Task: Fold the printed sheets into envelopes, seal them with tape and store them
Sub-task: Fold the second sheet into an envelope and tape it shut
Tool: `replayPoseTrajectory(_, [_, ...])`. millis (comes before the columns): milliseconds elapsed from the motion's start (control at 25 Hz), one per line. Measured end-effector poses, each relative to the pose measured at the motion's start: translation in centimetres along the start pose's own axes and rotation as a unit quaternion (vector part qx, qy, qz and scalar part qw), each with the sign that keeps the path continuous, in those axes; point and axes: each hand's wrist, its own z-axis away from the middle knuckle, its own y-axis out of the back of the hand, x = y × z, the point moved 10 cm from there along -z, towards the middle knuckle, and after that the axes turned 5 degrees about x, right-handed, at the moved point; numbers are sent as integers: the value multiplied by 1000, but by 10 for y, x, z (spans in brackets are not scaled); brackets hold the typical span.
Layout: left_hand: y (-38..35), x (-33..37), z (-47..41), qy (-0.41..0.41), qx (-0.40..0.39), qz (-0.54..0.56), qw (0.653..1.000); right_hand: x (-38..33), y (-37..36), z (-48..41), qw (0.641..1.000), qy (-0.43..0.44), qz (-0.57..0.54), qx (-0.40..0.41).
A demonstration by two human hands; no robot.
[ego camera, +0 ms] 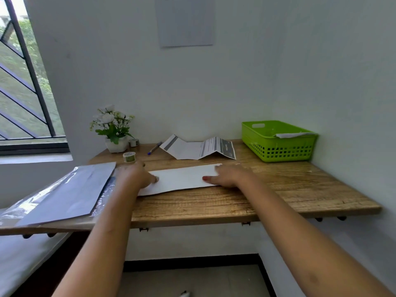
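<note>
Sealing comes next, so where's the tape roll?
Head view: the tape roll stands left on the table, just beyond the left hand, before the flower pot.

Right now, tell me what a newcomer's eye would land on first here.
The left hand and right hand press a long white sheet flat at the middle of the wooden desk. A bright green basket stands in the far right corner, and a creased printed sheet lies just beyond the hands.
</note>
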Motion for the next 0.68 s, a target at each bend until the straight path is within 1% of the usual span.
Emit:
replayPoseTrajectory(40, [-3,-2,5,6,-13,20,1000,-1,-7,1,1000,-3,19,-1])
replayPoseTrajectory(160, [2,3,17,-5,-24,84,996,-5,-10,6,1000,0,-10,9])
replayPoseTrajectory(280, [8,6,20,-14,-19,102,994,-10,6,16,995,0,-63,77])
replayPoseTrajectory(320, [8,3,19,-4,-15,136,991,-11,10,20,993,-5,-73,95])
replayPoseTrajectory(400, [10,-4,23,22,-3,243,970,-13,14,25,992,-7,-72,107])
replayPoseTrajectory(480, [14,-9,31,25,31,349,936,-12,18,27,993,-5,-61,98])
replayPoseTrajectory(560, [21,-9,41,3,68,465,883,-10,23,27,996,-5,-40,86])
replayPoseTrajectory(600, [26,-9,47,-12,89,519,850,-11,29,28,995,-4,-27,95])
replayPoseTrajectory(640, [31,-7,50,-28,108,568,815,-10,37,32,991,-8,-28,127])
replayPoseTrajectory(680, [36,-6,52,-41,129,613,778,-11,48,38,982,-18,-59,178])
